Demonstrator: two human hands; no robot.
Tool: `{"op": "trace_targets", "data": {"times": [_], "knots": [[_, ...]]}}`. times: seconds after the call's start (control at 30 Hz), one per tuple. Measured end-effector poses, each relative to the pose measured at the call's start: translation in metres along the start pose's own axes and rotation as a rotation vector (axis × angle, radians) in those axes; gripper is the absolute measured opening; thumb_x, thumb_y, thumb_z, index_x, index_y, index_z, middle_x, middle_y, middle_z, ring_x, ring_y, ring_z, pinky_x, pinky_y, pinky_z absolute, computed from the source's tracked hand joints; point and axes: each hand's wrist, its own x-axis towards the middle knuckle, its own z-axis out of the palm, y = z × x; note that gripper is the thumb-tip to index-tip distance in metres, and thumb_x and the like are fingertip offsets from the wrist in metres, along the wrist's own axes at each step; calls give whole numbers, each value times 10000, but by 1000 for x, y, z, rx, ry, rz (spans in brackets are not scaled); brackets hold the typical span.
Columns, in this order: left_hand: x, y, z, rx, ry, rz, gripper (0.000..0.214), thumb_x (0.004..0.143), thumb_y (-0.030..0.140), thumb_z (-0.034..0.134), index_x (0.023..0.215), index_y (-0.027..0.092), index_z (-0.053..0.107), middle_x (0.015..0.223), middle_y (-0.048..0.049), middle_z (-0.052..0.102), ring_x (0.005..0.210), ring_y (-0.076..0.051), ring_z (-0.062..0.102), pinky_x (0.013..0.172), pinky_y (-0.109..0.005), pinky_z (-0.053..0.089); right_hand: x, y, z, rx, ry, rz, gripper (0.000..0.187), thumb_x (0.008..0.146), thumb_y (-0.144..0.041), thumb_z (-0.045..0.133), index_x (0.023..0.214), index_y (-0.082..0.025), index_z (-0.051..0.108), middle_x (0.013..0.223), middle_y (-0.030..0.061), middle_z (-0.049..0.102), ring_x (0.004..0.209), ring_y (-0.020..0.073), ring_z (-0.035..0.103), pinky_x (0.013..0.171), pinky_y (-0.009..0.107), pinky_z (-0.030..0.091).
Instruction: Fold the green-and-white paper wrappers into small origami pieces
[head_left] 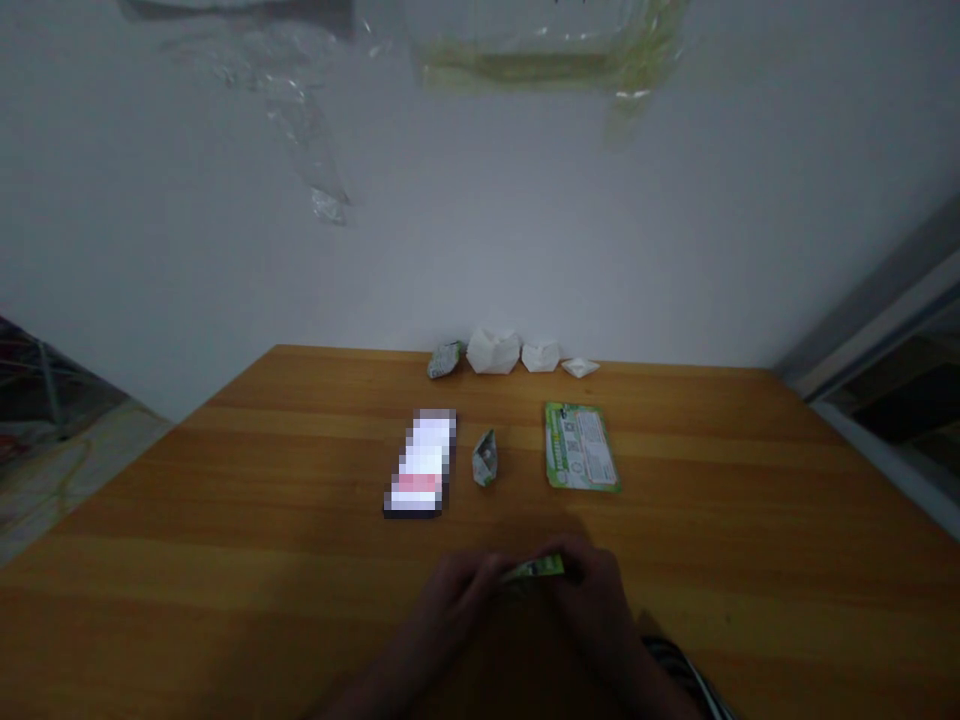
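Both my hands meet low over the near middle of the wooden table (225,560). My left hand (457,595) and my right hand (592,595) pinch a small folded piece of green-printed paper (536,569) between their fingertips. Just beyond them stands a small folded paper boat (485,458). To its left lies a phone with a lit screen (421,462). To its right lies a flat green-and-white printed leaflet (581,446).
A row of folded paper shapes stands at the table's far edge against the white wall: a greenish one (445,360), two white ones (493,351) (541,355) and a small flat white one (580,368). A clear plastic bag (540,50) hangs above.
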Motion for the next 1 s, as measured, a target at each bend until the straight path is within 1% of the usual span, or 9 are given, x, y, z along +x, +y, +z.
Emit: {"op": "trace_targets", "data": {"times": [0.07,0.17,0.23,0.37,0.43,0.53,0.6,0.67,1.0], "knots": [[2,-1,2,-8,6,-75,405,877,427,464,746,169,747,679,-6,714,669,-192,630,614,-243,453,-2,0,0,-36,-34,-28,338,632,-1,502,764,-229,714,712,-8,730,681,187,672,614,246,498],[6,-3,4,-7,41,-120,332,794,414,591,652,145,724,600,7,669,610,-172,588,550,-222,414,-5,0,3,-69,-43,-84,383,640,1,472,819,-232,718,792,5,744,758,195,679,694,267,506],[7,-3,4,-26,32,-115,277,773,378,619,665,148,728,617,4,680,627,-172,593,569,-221,419,-7,0,6,-68,-25,-99,363,670,-21,485,871,-227,706,837,17,739,792,200,674,722,275,507],[8,-3,6,-96,8,-107,260,790,362,596,720,151,731,663,-11,696,660,-179,607,601,-228,438,-8,-2,11,-57,27,-55,315,750,-127,548,1034,-217,650,891,37,710,745,191,652,660,260,511],[9,-5,8,-116,24,-117,313,817,389,559,694,144,711,619,-4,656,617,-165,581,564,-219,425,-8,-3,12,-31,44,-33,347,768,-146,551,1102,-216,618,944,44,697,763,189,643,679,263,514],[8,-8,12,-117,78,-119,352,828,414,544,662,140,688,580,8,608,587,-150,548,555,-213,413,-7,-5,13,48,0,-17,327,796,-179,557,1117,-215,612,967,43,686,794,187,636,713,273,519],[7,-9,13,-122,104,-123,354,827,428,546,681,142,694,605,2,622,599,-150,550,568,-213,419,-7,-5,14,101,-51,-7,360,768,-221,630,1127,-215,607,956,38,680,784,188,633,700,276,525],[7,-9,13,-138,97,-139,360,826,442,544,703,142,699,615,-2,632,593,-149,550,553,-212,417,-6,-4,15,136,-74,21,475,705,-228,704,1165,-222,583,937,29,673,757,188,631,666,275,531],[6,-5,12,-246,-3,-193,270,772,382,626,754,123,698,648,-24,677,592,-155,605,545,-226,453,-4,1,19,171,15,99,519,652,-142,703,1150,-214,574,817,5,648,675,175,616,603,266,525]]}}
